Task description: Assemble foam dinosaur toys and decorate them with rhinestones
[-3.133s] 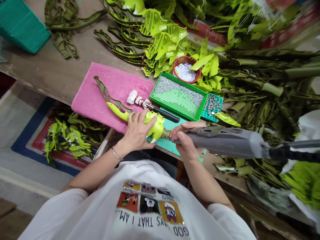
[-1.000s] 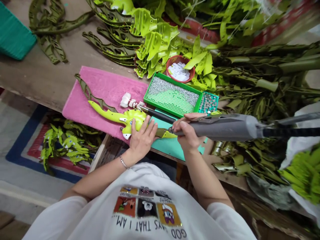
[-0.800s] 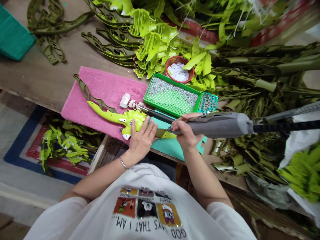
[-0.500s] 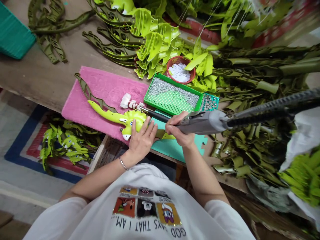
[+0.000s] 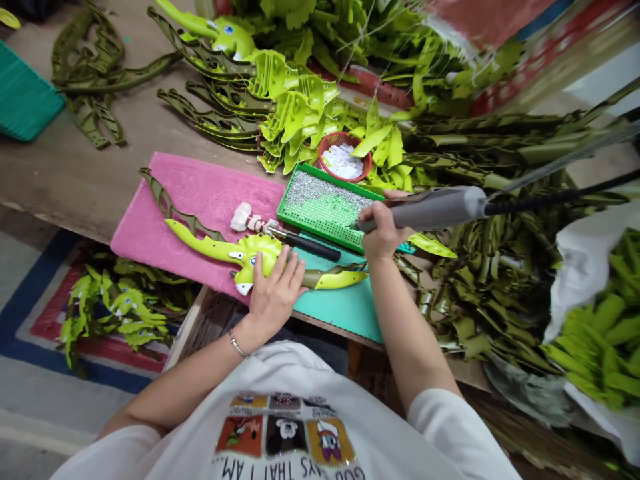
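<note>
My left hand (image 5: 275, 290) lies flat with fingers extended on a lime-green plastic toy bow (image 5: 265, 248) shaped like a horned dinosaur head. The bow rests across a pink towel (image 5: 165, 193) and a teal foam mat (image 5: 345, 307), with dark olive arm pieces at both ends. My right hand (image 5: 384, 230) is closed around a grey electric screwdriver (image 5: 435, 208) hung on a cable. Its tip points down over the near right part of a green perforated tray (image 5: 320, 240) holding small silver screws (image 5: 315, 187). Whether a screw is on the tip is too small to tell.
Behind the bow lies a black-handled tool (image 5: 320, 247) with a white-wrapped end. A red basket (image 5: 323, 150) holds white pieces. Lime bow shells (image 5: 290, 120) are stacked at the back, olive parts (image 5: 480, 293) heap up at right, and finished-looking bows (image 5: 125, 300) lie lower left.
My right hand has lifted the screwdriver away from the bow's right side, back to the screw tray. My left hand stays on the bow. The whole view has shifted slightly.
</note>
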A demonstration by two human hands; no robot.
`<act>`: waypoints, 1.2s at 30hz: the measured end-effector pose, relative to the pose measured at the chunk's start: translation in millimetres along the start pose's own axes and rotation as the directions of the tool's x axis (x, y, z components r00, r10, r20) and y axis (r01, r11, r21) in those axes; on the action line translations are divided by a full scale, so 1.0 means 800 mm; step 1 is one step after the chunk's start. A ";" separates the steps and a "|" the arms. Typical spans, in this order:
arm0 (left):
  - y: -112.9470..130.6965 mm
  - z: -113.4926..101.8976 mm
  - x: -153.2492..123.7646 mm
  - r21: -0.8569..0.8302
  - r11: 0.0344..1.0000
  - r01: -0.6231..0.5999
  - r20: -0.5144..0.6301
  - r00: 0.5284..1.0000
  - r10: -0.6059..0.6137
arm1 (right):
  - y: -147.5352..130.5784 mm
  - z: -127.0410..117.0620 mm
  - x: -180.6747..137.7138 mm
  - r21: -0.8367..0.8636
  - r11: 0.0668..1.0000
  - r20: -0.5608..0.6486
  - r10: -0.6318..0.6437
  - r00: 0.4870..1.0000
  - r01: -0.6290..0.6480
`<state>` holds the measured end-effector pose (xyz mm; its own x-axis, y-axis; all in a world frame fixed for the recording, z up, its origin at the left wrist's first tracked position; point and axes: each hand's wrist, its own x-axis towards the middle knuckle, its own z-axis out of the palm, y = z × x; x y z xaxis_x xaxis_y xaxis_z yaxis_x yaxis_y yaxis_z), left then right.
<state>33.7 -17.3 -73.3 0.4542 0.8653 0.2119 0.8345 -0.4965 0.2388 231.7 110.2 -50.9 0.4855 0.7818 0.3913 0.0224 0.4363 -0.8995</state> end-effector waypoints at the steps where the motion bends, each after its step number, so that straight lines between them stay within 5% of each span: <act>1: 0.000 0.000 0.000 0.003 1.000 -0.004 -0.008 1.000 0.004 | 0.006 0.000 0.002 -0.006 1.000 0.001 0.001 1.000 -0.001; 14: 0.000 0.000 0.000 0.022 1.000 -0.020 -0.034 0.999 0.020 | 0.018 0.003 0.005 -0.055 0.996 -0.008 0.063 0.998 -0.063; 19: 0.013 0.001 0.002 0.074 0.997 0.004 0.046 0.999 -0.007 | 0.020 0.006 0.011 -0.093 0.993 0.019 0.078 0.997 -0.076; 24: 0.030 0.009 0.011 0.045 0.989 -0.137 0.110 0.985 0.132 | -0.016 -0.001 0.002 -0.090 0.996 0.004 0.026 1.000 -0.025; 30: 0.032 0.020 0.017 0.011 0.989 -0.149 0.037 0.988 0.148 | -0.086 -0.042 -0.050 -0.034 0.999 0.062 -0.020 0.998 0.022; 36: 0.032 0.023 0.016 0.006 0.990 -0.143 0.032 0.989 0.142 | -0.087 -0.068 -0.082 -0.020 0.999 0.057 0.035 0.998 -0.034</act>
<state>66.6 -18.0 -81.8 0.5782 0.7876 0.2130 0.7631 -0.6144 0.2005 245.9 4.7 -24.5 0.4351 0.8207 0.3704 0.0235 0.4009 -0.9158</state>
